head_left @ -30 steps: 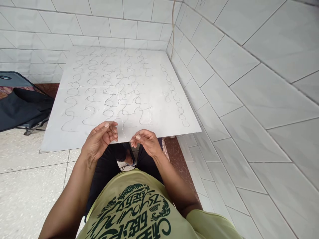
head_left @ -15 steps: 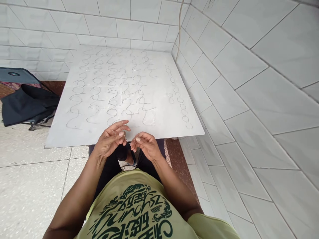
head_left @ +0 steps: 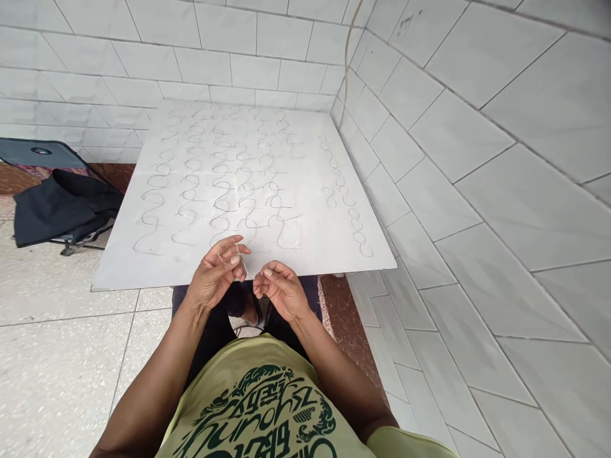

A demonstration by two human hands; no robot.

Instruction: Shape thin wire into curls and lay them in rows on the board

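Note:
My left hand is pinched on a thin piece of wire that curls over its fingertips. Just to its right, my right hand has its fingers curled and pinched; the wire seems to run towards them, but I cannot make out whether they hold it. Both hands hover at the near edge of a white board. Rows of wavy bent wire shapes lie on the board, and a chain of small wire loops runs along its right side.
A white tiled wall stands close on the right, another behind the board. A dark folding chair with black cloth sits at the left on the speckled floor. A cord hangs in the corner.
My left hand has lifted and turned slightly, bringing the wire up between its fingertips. The two hands have drawn closer together. The view has tilted a little.

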